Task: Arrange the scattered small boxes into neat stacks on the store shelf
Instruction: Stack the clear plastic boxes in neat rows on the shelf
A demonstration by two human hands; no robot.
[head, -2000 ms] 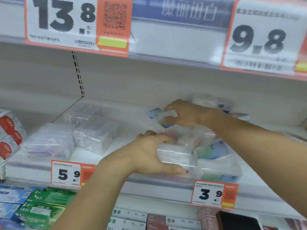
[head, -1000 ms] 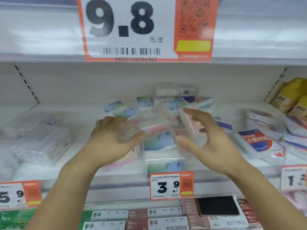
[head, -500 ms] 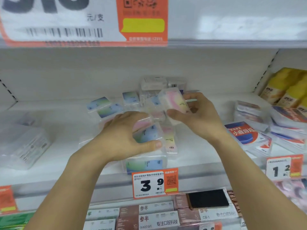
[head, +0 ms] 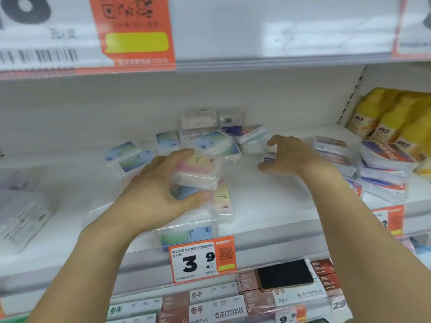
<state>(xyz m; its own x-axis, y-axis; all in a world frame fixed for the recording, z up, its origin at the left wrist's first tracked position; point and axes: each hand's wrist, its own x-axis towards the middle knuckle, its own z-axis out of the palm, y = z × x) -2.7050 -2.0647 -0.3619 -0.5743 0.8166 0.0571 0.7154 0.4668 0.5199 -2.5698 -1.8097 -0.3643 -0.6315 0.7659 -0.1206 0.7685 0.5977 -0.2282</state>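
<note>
Small clear boxes with pastel labels lie scattered on the white shelf (head: 268,206), most of them in a loose pile (head: 210,141) at the back. My left hand (head: 161,190) grips a short stack of these boxes at the shelf's front, with a pink-and-yellow box (head: 198,166) on top. Under that stack sits a blue-green box (head: 186,234) at the shelf lip. My right hand (head: 293,157) is further right and back, with index finger and thumb curled round a small white-and-blue box (head: 270,156).
Blue-green boxes (head: 126,155) lie to the left of the pile. Stacks of red-and-blue packets (head: 387,164) and yellow packs (head: 391,115) fill the right side. Clear wrapped packs (head: 21,217) sit at the left. A 3.9 price tag (head: 200,259) hangs on the shelf edge.
The pink-and-yellow box left my right hand and now tops the stack in my left hand. My right hand moved right and back onto another small box.
</note>
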